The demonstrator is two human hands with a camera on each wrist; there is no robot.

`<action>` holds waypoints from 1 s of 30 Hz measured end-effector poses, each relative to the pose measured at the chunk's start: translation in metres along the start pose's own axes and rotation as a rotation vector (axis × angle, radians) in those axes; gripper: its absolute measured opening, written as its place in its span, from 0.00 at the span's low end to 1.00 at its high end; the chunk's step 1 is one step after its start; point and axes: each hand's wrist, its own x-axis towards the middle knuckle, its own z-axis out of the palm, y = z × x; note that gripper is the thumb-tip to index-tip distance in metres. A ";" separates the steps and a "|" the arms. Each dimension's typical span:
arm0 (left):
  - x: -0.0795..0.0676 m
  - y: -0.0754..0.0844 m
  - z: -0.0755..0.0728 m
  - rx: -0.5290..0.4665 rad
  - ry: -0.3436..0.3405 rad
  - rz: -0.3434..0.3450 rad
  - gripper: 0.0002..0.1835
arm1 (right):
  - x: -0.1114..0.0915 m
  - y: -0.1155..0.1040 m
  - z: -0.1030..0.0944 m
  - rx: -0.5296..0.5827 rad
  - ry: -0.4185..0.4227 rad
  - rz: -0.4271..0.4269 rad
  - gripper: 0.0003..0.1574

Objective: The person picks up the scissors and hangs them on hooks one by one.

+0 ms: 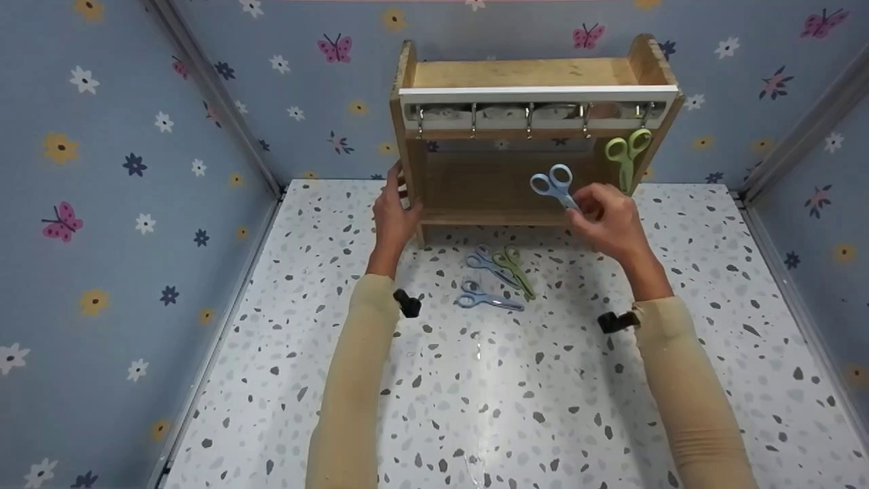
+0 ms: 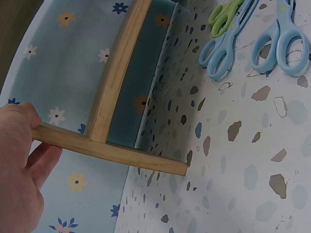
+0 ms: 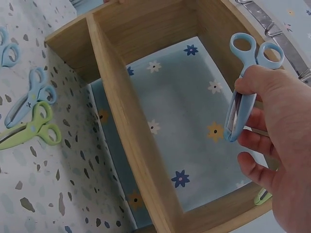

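My right hand (image 1: 611,221) pinches a pair of light blue scissors (image 1: 558,185) by the blades, handle loops pointing up, in front of the wooden shelf's lower opening. My left hand (image 1: 395,214) grips the left side panel of the wooden shelf (image 1: 492,221), thumb on one face and fingers on the other. Along the shelf's upper front runs a rail with several metal hooks (image 1: 529,122). From the rightmost hook hang green scissors (image 1: 626,159) by a loop. In the right wrist view the blue scissors (image 3: 245,82) lie between thumb and fingers.
On the speckled table before the shelf lie two blue scissors (image 1: 475,299) and green scissors (image 1: 519,275), the green pair overlapping one blue pair. Flower-patterned walls (image 1: 122,238) stand at the back and both sides. A black wrist camera (image 1: 407,303) sits at each sleeve cuff.
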 end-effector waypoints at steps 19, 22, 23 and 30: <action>0.001 -0.002 -0.001 -0.040 0.006 0.047 0.41 | 0.012 -0.005 -0.009 0.013 0.077 -0.048 0.10; 0.001 -0.002 -0.001 -0.043 0.004 0.041 0.41 | 0.013 -0.007 -0.011 0.025 0.085 -0.022 0.10; 0.001 -0.003 -0.001 -0.045 0.003 0.039 0.41 | 0.013 -0.008 -0.012 0.029 0.089 -0.016 0.11; 0.000 -0.002 -0.002 -0.041 -0.002 0.026 0.42 | 0.016 -0.010 -0.014 0.054 0.116 -0.023 0.11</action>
